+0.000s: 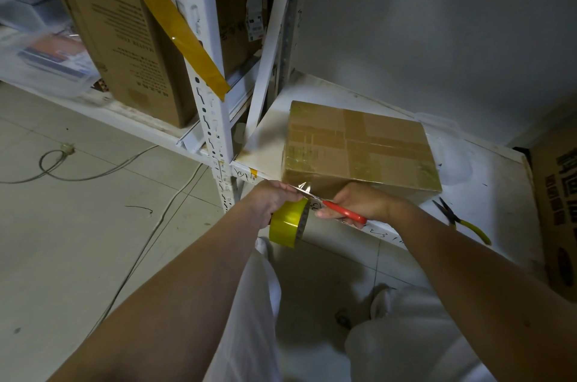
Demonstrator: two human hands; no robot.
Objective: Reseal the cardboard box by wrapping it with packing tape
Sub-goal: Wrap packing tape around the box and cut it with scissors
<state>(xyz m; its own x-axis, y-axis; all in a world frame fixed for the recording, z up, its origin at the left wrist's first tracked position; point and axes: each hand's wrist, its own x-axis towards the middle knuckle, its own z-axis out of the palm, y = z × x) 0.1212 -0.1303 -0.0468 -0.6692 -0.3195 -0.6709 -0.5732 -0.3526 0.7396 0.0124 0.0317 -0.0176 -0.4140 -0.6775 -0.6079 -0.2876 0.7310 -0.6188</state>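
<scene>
A brown cardboard box (359, 147) with clear tape bands over its top lies on a white shelf board (487, 194). At its near left corner my left hand (273, 199) grips a yellow roll of packing tape (288, 225), and a short strip runs from the roll up to the box's front edge. My right hand (359, 202) grips red-handled scissors (340, 210), whose blades reach left onto that strip between roll and box. Whether the strip is cut through I cannot tell.
Yellow-handled pliers (462, 220) lie on the board to the right of the box. A white slotted rack post (215, 144) stands just left, carrying a hanging yellow tape strip (178, 28). Large cartons (125, 38) fill the left shelf. Cables (93, 175) cross the tiled floor.
</scene>
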